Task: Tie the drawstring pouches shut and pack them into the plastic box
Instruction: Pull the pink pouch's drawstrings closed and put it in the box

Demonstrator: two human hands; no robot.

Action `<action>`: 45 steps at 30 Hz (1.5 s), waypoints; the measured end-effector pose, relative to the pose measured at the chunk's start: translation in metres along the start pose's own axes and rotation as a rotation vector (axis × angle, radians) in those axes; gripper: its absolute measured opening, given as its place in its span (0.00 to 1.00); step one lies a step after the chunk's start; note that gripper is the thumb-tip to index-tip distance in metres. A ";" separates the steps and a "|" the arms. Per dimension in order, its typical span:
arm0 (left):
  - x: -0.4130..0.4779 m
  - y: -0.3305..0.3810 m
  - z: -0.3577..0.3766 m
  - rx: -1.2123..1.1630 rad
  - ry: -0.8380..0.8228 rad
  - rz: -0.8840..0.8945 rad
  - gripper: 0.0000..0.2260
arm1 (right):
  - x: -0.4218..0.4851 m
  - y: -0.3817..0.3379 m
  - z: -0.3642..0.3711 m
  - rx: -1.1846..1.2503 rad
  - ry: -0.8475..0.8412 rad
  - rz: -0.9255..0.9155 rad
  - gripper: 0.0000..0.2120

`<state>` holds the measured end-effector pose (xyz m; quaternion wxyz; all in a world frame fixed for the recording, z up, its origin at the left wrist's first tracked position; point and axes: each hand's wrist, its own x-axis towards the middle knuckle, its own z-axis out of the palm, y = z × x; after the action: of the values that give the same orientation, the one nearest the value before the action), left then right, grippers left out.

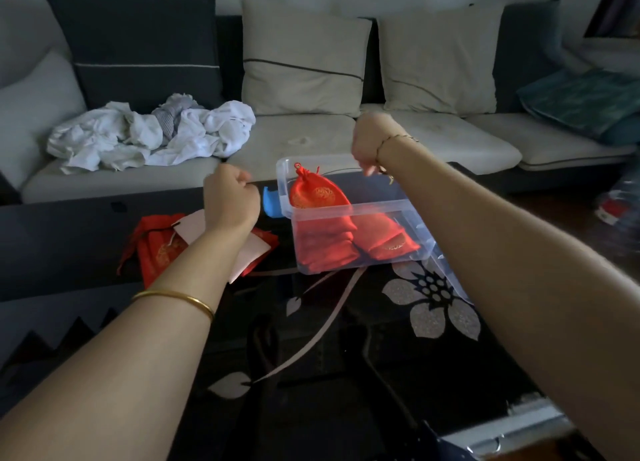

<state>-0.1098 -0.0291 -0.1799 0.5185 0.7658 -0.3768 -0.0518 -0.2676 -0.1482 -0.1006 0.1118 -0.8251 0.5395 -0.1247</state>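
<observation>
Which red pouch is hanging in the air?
The cinched pouch hanging over the plastic box, cords gripped by left hand and right hand; others lie inside or on the table.

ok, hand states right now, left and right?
Right hand: closed, pinching the drawstring of the red pouch.
Left hand: closed, apparently on the drawstring's other end; not clearly visible.

flat pouches [156, 249]: partly hidden beneath white card [192, 227]
drawstring [341, 170]: leftward run too thin to see
right-edge bundle [618, 204]: blurred, unidentifiable
</observation>
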 end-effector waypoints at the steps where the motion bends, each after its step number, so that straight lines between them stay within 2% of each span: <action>1: -0.004 -0.009 -0.004 0.031 0.012 -0.025 0.12 | -0.010 -0.014 -0.001 0.052 0.064 -0.067 0.07; 3: -0.015 -0.030 -0.012 0.082 0.020 -0.091 0.13 | -0.031 -0.044 0.008 0.218 0.114 -0.184 0.11; 6: -0.032 -0.060 -0.020 0.073 0.002 -0.273 0.13 | -0.066 -0.084 0.044 0.355 -0.069 -0.311 0.11; 8: -0.039 -0.079 -0.026 -0.022 -0.031 -0.398 0.14 | -0.079 -0.102 0.082 0.236 -0.196 -0.352 0.13; 11: -0.041 -0.094 -0.035 -0.205 -0.058 -0.520 0.10 | -0.085 -0.111 0.139 0.008 -0.257 -0.390 0.22; 13: -0.039 -0.099 -0.039 -0.332 -0.068 -0.599 0.10 | -0.086 -0.110 0.168 -0.118 -0.290 -0.408 0.24; 15: -0.037 -0.101 -0.041 -0.431 -0.091 -0.678 0.09 | -0.089 -0.109 0.186 -0.217 -0.262 -0.408 0.22; 17: -0.037 -0.104 -0.041 -0.468 -0.111 -0.735 0.08 | -0.095 -0.106 0.196 -0.274 -0.145 -0.424 0.21; 23: -0.045 -0.108 -0.039 -0.478 -0.154 -0.761 0.13 | -0.102 -0.090 0.216 -0.272 0.016 -0.477 0.14; 30: -0.048 -0.103 -0.038 -0.491 -0.162 -0.760 0.09 | -0.101 -0.083 0.212 -0.251 -0.035 -0.463 0.13; 33: -0.047 -0.103 -0.039 -0.483 -0.159 -0.762 0.11 | -0.105 -0.078 0.204 -0.244 -0.027 -0.510 0.14; 37: -0.047 -0.103 -0.039 -0.442 -0.156 -0.761 0.11 | -0.117 -0.071 0.186 -0.220 -0.118 -0.580 0.14; 41: -0.051 -0.100 -0.038 -0.374 -0.132 -0.755 0.15 | -0.141 -0.061 0.168 -0.146 -0.319 -0.599 0.13; 45: -0.058 -0.087 -0.041 -0.453 -0.151 -0.861 0.13 | -0.168 -0.054 0.156 -0.268 -0.372 -0.697 0.15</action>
<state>-0.0863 0.0537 -0.2517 0.5748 0.7141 -0.0419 -0.3973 -0.2345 0.0351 -0.2450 0.0500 -0.9741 0.2098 0.0677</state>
